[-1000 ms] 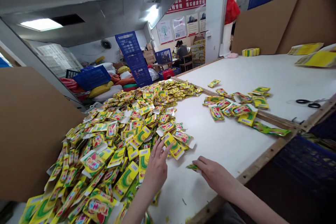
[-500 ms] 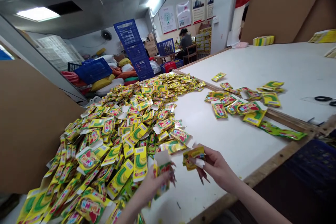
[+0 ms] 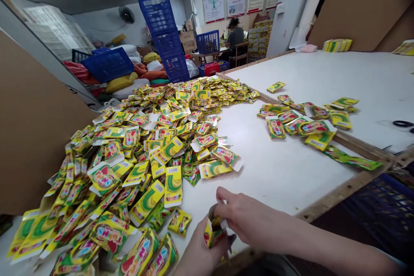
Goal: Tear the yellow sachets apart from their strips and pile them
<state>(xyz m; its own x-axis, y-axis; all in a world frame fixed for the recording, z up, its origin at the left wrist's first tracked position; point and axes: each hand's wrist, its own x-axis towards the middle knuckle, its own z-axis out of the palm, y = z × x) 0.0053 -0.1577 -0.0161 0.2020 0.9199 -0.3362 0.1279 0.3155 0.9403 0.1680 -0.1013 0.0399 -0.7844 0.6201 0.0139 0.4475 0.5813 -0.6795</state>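
I'm gripping the small carton [image 3: 209, 236] in the left hand [image 3: 200, 251], while the right hand [image 3: 246, 221] is lying curled over its open upper end, grip unclear.

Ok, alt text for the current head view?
The left hand holds a small carton, the right hand at its top, beside a heap of yellow-and-green packs on a white table. A person sits in the background.
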